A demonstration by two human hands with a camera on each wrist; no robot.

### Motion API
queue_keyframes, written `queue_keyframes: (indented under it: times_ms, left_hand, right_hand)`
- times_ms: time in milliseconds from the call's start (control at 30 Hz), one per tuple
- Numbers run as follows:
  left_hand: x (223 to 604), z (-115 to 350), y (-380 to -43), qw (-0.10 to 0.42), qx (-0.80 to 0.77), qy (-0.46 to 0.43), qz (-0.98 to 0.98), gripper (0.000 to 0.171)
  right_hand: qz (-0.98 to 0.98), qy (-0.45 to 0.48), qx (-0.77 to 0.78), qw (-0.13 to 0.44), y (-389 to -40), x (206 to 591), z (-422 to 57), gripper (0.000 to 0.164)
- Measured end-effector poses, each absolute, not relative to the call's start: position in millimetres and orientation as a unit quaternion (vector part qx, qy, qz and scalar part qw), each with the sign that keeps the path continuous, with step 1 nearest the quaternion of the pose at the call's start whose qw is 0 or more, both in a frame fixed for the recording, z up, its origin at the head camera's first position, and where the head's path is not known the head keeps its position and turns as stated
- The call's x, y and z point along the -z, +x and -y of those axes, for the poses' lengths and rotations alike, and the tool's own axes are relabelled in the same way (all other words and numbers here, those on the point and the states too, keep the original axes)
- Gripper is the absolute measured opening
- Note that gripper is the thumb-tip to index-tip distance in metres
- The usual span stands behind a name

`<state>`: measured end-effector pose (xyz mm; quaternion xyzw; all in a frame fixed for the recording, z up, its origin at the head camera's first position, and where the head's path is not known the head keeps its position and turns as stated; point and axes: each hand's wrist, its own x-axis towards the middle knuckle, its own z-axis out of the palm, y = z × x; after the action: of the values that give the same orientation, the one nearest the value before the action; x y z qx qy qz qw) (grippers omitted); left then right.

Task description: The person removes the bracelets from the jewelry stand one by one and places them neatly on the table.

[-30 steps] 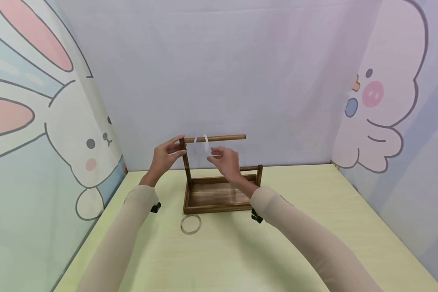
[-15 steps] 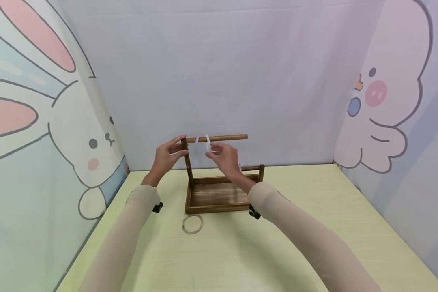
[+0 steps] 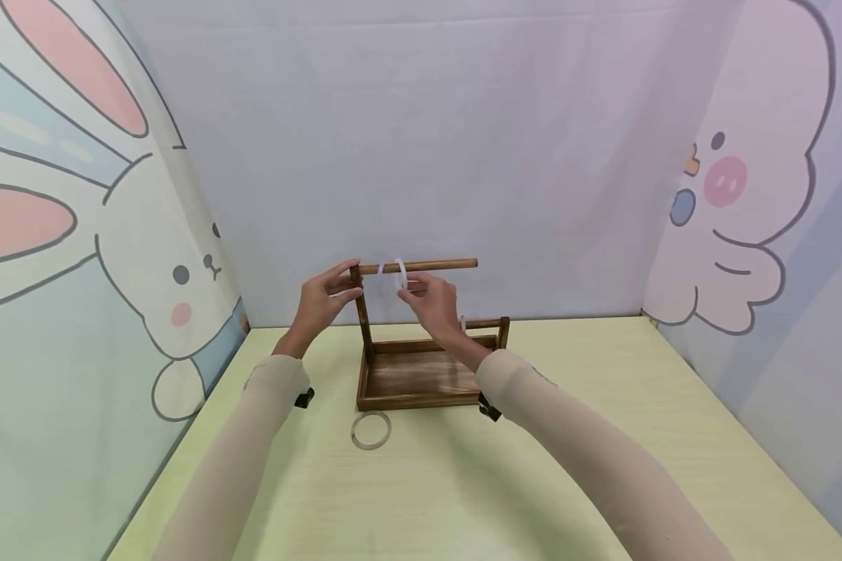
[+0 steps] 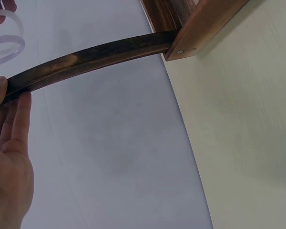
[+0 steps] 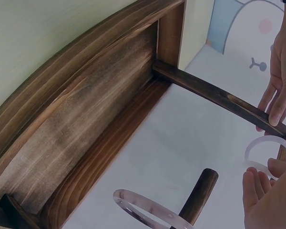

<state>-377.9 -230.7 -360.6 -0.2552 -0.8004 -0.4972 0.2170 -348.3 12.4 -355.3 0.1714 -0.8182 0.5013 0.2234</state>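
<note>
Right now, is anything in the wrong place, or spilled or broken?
One thing looks odd: a ring lies flat on the table in front of the stand, while the other rings go around its bars. I see nothing spilled or broken.

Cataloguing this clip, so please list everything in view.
Wooden stand: one, brown, on the table
Rings: four, pale, two at the upper bar, one around the lower bar, one on the table
Table: one, yellow-green, under stand
Backdrop: one, greyish, behind
Cartoon figures: two, mostly white, either side
Wrist devices: two, black, one per wrist
Sleeves: two, beige, on the arms
Left hand: one, bare, gripping the stand
Right hand: one, bare, pinching a ring
</note>
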Motion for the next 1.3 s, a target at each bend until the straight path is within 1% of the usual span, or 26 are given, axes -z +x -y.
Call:
queue_keyframes:
  times_ms: [167,433,700,1133,1300]
  left_hand:
    - [358.1,227.1,-374.6,0.221,0.495,-0.257,0.8,0.059]
    - [340.8,219.6,-353.9,0.217,0.494,-0.264,0.799,0.058]
    - [359.7,230.6,-377.0,0.222,0.488,-0.258,0.804,0.06]
    - [359.4,231.4,-377.1,0.22,0.495,-0.258,0.8,0.058]
    - [361.0,230.8,-378.4,0.227,0.489,-0.262,0.8,0.06]
  right_hand:
    - [0.82,0.165,-0.499,0.227,-348.4,354.9,-14.2,0.031]
    - [0.814,0.159,-0.51,0.226,-346.6,353.4,-17.8,0.03]
    - [0.815,0.154,-0.509,0.23,-348.1,355.0,-19.6,0.03]
    - [0.82,0.155,-0.5,0.23,-346.3,351.9,-28.9,0.029]
    - [0.82,0.152,-0.5,0.232,-343.9,352.8,-33.6,0.029]
